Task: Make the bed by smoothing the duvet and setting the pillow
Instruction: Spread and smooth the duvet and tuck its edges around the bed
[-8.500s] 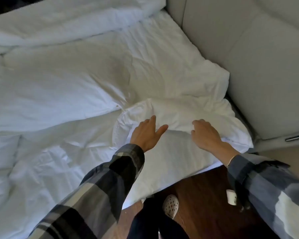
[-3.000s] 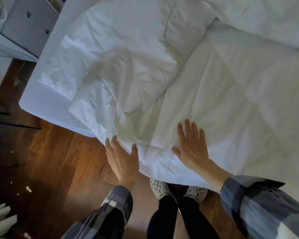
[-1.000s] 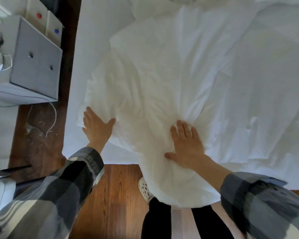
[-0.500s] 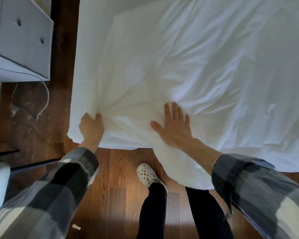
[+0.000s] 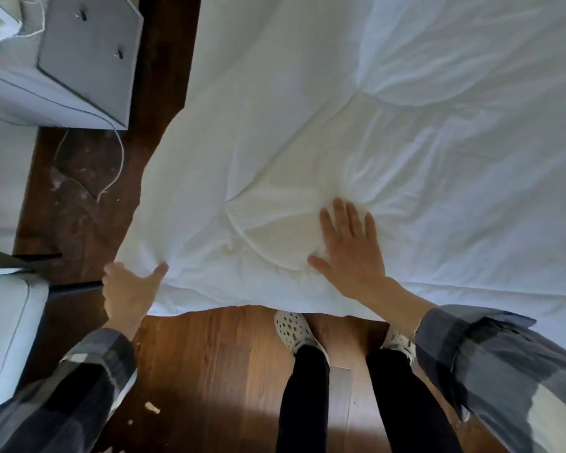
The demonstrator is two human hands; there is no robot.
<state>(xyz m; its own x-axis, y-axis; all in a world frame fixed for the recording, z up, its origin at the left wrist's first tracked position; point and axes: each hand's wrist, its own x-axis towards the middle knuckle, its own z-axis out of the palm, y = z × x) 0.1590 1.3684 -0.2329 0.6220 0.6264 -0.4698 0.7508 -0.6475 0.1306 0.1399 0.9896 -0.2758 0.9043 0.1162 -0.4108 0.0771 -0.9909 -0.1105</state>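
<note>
The duvet (image 5: 307,132) lies spread over the bed and hangs over its near edge, largely flat but still creased around the right hand (image 5: 352,253), and no pillow is in view, so I judge that step still to do. The left hand (image 5: 128,291) pinches the duvet's corner at the bed's edge, while the right hand's fingers (image 5: 348,217) press flat and straight. Compared with half a second ago, the corner is drawn further outward and the folds fanning from it are mostly gone.

Duvet (image 5: 356,132): white. Sleeves (image 5: 504,364): grey-black-cream plaid; trousers (image 5: 303,397) black; clogs (image 5: 291,328) white, dark-spotted. Floor (image 5: 223,364) dark brown wood; cabinet (image 5: 85,57) grey.
</note>
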